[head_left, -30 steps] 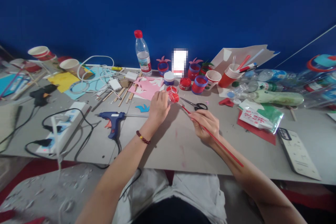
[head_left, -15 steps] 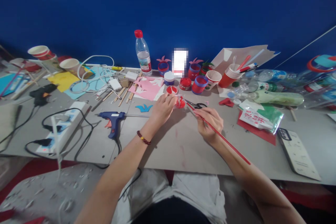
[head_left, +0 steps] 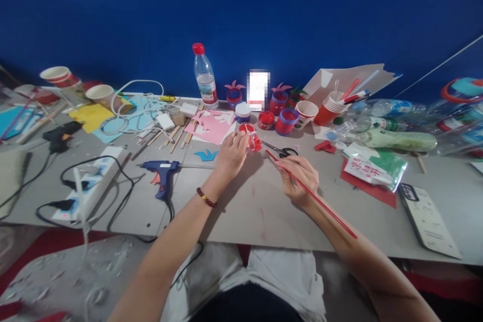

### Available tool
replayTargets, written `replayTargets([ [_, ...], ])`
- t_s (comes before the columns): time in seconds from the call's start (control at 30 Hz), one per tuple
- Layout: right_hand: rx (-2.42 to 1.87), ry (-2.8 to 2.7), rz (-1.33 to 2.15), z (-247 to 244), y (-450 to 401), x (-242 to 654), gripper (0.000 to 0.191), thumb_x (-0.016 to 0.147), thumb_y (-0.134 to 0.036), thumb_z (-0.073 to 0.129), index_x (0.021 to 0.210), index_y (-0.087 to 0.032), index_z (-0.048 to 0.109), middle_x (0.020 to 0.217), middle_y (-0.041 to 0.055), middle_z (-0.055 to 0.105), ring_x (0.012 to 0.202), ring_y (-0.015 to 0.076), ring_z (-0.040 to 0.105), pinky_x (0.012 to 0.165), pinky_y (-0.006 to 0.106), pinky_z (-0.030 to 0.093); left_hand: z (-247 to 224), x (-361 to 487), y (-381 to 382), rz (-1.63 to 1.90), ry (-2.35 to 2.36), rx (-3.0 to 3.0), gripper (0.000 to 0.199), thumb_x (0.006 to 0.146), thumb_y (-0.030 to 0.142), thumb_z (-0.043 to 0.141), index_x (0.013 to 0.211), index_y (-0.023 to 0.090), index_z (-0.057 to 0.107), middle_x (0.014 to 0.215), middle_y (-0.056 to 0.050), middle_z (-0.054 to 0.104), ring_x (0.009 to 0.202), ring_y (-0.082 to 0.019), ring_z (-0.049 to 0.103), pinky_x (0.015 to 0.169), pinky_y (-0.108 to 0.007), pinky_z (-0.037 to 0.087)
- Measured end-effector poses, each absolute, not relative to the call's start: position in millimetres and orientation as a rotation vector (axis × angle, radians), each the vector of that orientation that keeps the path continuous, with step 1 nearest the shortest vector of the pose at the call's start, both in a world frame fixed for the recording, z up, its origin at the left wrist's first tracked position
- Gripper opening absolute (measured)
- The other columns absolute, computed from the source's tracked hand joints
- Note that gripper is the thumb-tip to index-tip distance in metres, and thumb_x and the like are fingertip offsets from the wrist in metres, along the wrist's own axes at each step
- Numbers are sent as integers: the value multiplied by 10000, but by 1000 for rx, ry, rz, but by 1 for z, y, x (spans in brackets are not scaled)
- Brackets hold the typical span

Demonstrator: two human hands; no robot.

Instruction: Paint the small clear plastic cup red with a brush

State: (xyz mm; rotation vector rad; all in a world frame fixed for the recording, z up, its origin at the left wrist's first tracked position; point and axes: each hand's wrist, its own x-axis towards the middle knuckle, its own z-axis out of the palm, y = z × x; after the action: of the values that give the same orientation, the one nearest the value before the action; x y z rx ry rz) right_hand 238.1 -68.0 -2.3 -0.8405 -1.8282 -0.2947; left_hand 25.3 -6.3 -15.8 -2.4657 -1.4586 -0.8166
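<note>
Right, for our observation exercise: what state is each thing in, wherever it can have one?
Clear piece: partly red, held in the left hand.
Red brush: in the right hand's fingers.
Red paint pot: open.
Red-capped bottle: upright, capped.
Blue glue gun: lying on its side.
Scissors: lying down; blade opening unclear.
Power strip: plugs in, red light showing.
Phone: camera side up.

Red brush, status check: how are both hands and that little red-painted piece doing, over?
Left hand holding red-painted clear piece. Right hand holding red brush, tip just short of the piece. Scissors lying close by, near brush tip.
</note>
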Motion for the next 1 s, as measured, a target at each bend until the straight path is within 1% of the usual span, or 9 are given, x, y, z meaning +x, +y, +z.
replayTargets([
  [0.1,-822,-1842,-274,-1,-68,237,203,902,-86,619,1027,-224,700,792,22,763,793,185,711,672,293,586,-17,23,-5,-837,-1469,-2436,445,807,32,653,1213,168,531,1302,-173,623,1158,-325,599,1006,-498,520],
  [0.27,-816,-1845,-259,-1,-68,237,192,911,-108,607,1015,-236,705,780,16,759,779,184,711,680,293,584,-17,20,-1,-835,-1484,-2432,448,803,25,647,1208,174,528,1285,-177,628,1179,-332,594,1014,-501,515],
  [0.4,-800,-1825,-285,-2,-67,239,236,904,-102,613,1072,-237,709,807,21,773,792,193,712,696,303,586,-17,19,0,-814,-1447,-2459,461,816,29,628,1239,179,526,1304,-181,626,1170,-325,609,1027,-513,513],
  [0.53,-829,-1792,-339,-4,-64,242,244,925,-152,608,1108,-273,713,836,11,788,785,193,721,725,318,598,-21,21,0,-794,-1383,-2527,482,846,27,575,1290,205,519,1318,-160,627,1215,-303,605,1065,-517,494],
  [0.67,-877,-1778,-354,-7,-62,244,235,923,-153,616,1100,-277,710,849,12,793,780,194,724,723,324,605,-21,23,-3,-769,-1344,-2536,457,858,20,551,1278,201,538,1323,-160,631,1250,-298,590,1063,-499,492],
  [0.8,-866,-1776,-331,-8,-62,244,253,903,-118,632,1092,-267,709,841,15,789,792,192,717,724,321,603,-20,23,-4,-747,-1322,-2503,408,870,27,547,1245,190,556,1313,-154,643,1230,-300,597,1044,-480,501],
  [1.0,-870,-1775,-298,-8,-66,242,247,914,-132,615,1087,-274,720,850,11,790,817,188,722,737,316,602,-18,23,-5,-808,-1402,-2498,427,871,43,569,1269,196,550,1332,-166,628,1236,-305,592,1046,-505,505],
])
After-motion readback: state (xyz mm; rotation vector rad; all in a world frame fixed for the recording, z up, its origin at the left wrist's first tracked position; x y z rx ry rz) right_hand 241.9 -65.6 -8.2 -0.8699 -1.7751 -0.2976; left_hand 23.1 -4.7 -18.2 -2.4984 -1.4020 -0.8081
